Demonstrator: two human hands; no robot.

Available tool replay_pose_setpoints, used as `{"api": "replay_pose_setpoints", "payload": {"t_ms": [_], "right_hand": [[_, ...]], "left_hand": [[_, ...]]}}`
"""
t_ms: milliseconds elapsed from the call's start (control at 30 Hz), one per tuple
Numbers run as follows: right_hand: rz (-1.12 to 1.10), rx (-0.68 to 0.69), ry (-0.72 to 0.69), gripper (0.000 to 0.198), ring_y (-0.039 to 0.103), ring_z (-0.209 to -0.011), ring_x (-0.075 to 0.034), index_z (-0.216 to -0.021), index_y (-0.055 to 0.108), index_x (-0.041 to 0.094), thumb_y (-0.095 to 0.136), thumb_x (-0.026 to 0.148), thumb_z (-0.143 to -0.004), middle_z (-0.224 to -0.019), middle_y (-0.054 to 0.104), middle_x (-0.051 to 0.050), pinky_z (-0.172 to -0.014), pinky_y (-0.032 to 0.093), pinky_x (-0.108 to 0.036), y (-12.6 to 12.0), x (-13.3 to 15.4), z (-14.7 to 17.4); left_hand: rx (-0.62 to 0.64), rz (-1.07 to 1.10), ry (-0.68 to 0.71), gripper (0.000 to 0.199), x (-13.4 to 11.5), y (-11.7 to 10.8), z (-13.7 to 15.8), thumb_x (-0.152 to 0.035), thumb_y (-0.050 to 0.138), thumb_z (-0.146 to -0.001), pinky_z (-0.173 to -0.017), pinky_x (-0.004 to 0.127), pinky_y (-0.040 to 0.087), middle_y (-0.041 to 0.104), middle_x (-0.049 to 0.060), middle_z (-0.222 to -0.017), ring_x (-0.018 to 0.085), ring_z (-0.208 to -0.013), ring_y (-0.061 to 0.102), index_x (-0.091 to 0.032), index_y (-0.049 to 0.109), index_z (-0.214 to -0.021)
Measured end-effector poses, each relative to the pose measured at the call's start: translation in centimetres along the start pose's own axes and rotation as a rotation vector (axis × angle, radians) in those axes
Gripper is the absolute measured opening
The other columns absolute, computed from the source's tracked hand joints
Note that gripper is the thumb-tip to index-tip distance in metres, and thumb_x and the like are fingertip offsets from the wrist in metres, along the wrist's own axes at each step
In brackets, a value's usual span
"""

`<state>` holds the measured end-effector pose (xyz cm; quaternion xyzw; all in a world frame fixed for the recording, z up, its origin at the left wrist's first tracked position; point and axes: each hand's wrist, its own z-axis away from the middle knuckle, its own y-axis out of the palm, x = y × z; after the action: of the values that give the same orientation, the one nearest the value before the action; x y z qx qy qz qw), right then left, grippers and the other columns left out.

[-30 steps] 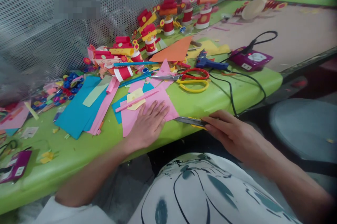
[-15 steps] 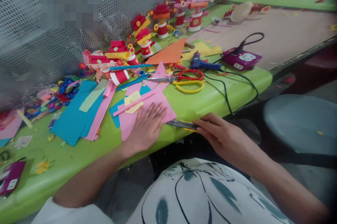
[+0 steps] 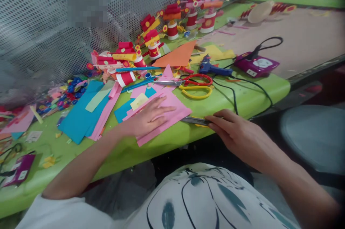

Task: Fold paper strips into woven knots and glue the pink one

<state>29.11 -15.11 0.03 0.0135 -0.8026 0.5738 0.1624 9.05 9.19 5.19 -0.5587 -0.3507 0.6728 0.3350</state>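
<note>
My left hand (image 3: 148, 117) lies flat with fingers spread on a pink paper sheet (image 3: 179, 108) near the table's front edge. A small pale yellow paper piece (image 3: 139, 101) sits just beyond it, and blue paper (image 3: 122, 111) shows at its left. In my right hand (image 3: 234, 126) is a utility knife (image 3: 195, 120) with some yellow on it, its front end at the sheet's right corner. Scissors (image 3: 198, 84) with one red and one yellow handle rest behind the sheet. The knife's blade tip is too blurred to make out.
A blue glue gun (image 3: 212, 68) and purple power box (image 3: 256, 64) with black cables stand at the right. Red-and-white paper figures (image 3: 172, 31) line the mesh partition (image 3: 121, 6). Blue sheets (image 3: 81, 114) lie left. A grey stool (image 3: 315, 135) stands beside the table.
My left hand has turned more sideways and now covers much of the pink strip. The pink sheet has shifted slightly right. My right hand still holds the knife, and the view has moved a little.
</note>
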Motion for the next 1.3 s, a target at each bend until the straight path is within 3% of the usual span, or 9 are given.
{"api": "replay_pose_setpoints", "payload": {"t_ms": [67,133,333,500,833,1300], "right_hand": [[0.000,0.007,0.005,0.040,0.070,-0.076,-0.024,-0.119,0.072,0.014,0.041,0.033,-0.104,-0.110,0.068,-0.013,-0.061,0.055,-0.037,0.2,-0.1,-0.1],[0.007,0.009,0.013,0.041,0.070,-0.076,-0.024,-0.120,0.072,0.014,0.040,0.035,-0.104,-0.110,0.068,-0.013,-0.061,0.054,-0.037,0.3,-0.1,-0.1],[-0.019,0.020,0.024,0.041,0.071,-0.077,-0.024,-0.121,0.071,0.015,0.038,0.034,-0.104,-0.112,0.068,-0.014,-0.061,0.054,-0.037,0.2,-0.1,0.0],[-0.122,0.047,0.056,0.040,0.071,-0.083,-0.026,-0.121,0.070,0.014,0.041,0.035,-0.104,-0.113,0.066,-0.015,-0.069,0.059,-0.040,-0.1,-0.2,0.5],[-0.225,0.068,0.060,0.035,0.072,-0.086,-0.026,-0.120,0.071,0.019,0.045,0.034,-0.102,-0.111,0.067,-0.014,-0.072,0.060,-0.039,-0.1,1.3,0.4],[-0.248,0.110,0.024,0.034,0.071,-0.085,-0.022,-0.123,0.068,0.017,0.045,0.032,-0.103,-0.112,0.066,-0.012,-0.073,0.059,-0.036,0.7,3.6,0.3]], "left_hand": [[0.053,-0.180,0.100,0.053,1.2,-0.5,0.1,-0.053,0.038,-0.102,-0.127,0.053,0.013,0.012,0.003,-0.171,0.030,-0.158,0.007,-0.036,0.045,-0.151],[0.101,-0.281,0.139,0.058,2.4,-0.2,-0.2,-0.056,0.039,-0.100,-0.126,0.057,0.010,0.012,0.005,-0.171,0.031,-0.158,0.006,-0.038,0.037,-0.155],[0.069,-0.470,0.176,0.052,4.3,2.4,-1.2,-0.055,0.037,-0.102,-0.123,0.062,0.006,0.015,0.001,-0.171,0.034,-0.157,0.012,-0.047,0.035,-0.153],[0.037,-0.491,0.197,0.050,4.1,2.6,-1.1,-0.051,0.036,-0.103,-0.122,0.063,0.007,0.017,-0.002,-0.170,0.034,-0.156,0.017,-0.052,0.033,-0.152],[-0.004,-0.450,0.258,0.059,4.1,2.5,-1.0,-0.061,0.043,-0.097,-0.120,0.066,0.006,0.024,0.006,-0.168,0.039,-0.153,0.020,-0.045,0.037,-0.153],[-0.040,-0.462,0.265,0.051,4.2,2.4,-0.8,-0.052,0.038,-0.102,-0.122,0.064,0.005,0.026,0.001,-0.168,0.035,-0.155,0.019,-0.048,0.036,-0.153]]}}
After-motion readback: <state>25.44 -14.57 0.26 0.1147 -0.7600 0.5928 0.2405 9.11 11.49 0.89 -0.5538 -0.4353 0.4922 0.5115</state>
